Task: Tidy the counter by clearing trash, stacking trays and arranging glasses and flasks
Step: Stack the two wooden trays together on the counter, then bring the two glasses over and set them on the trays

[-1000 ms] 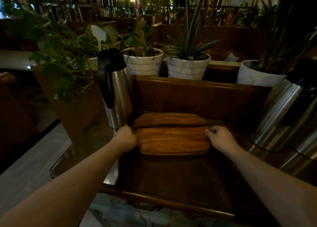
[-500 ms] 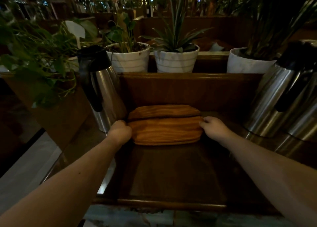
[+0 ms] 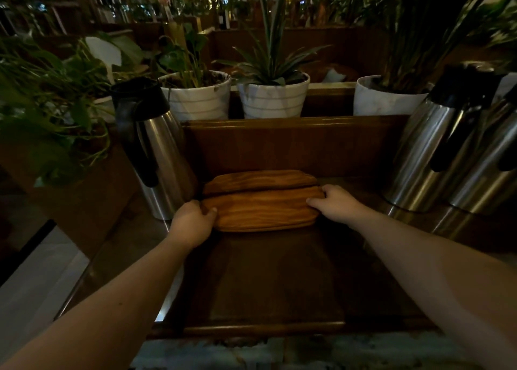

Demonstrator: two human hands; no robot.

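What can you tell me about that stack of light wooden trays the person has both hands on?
The stack of light wooden trays looks like two shallow, rounded-rectangle trays of orange-brown grained wood, one lying on the other, the upper one set slightly back. It rests flat on the dark wooden counter, close to the raised back panel, between steel flasks on either side. The left hand grips its left end with the thumb on top; the right hand holds its right end.

Three white pots, a leafy plant (image 3: pixel 195 97), a spiky plant (image 3: pixel 275 95) and a tall plant (image 3: pixel 389 97), stand in a row behind the dark wooden back panel (image 3: pixel 291 146), with trailing foliage (image 3: pixel 47 112) at left.
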